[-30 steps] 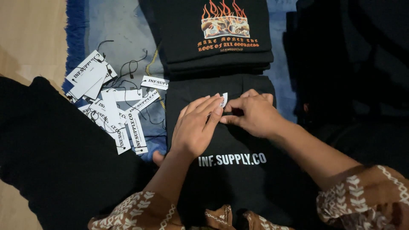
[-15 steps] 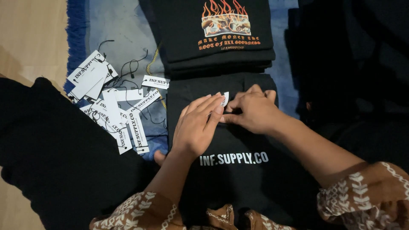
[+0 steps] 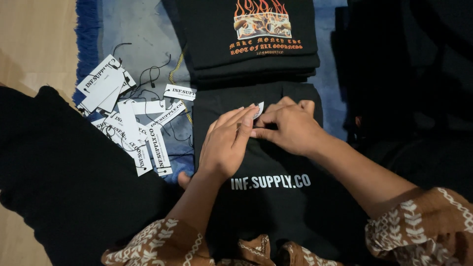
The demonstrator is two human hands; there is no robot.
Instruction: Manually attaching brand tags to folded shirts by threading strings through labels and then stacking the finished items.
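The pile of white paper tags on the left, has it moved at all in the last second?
No. The white paper tags lie in the same spread beside the folded black shirt, on the blue mat; only the camera's framing drifts slightly.

Both hands rest on a folded black cotton shirt with white lettering (image 3: pixel 268 197). The left hand (image 3: pixel 226 140) lies flat, fingers extended; the right hand (image 3: pixel 288 125) pinches a small white tag (image 3: pixel 258 109) at the collar. Farther away sits a stack of folded black shirts with flame print (image 3: pixel 253 39); white paper hang tags with black strings (image 3: pixel 130 120) lie scattered left on a blue rug (image 3: pixel 143 29).
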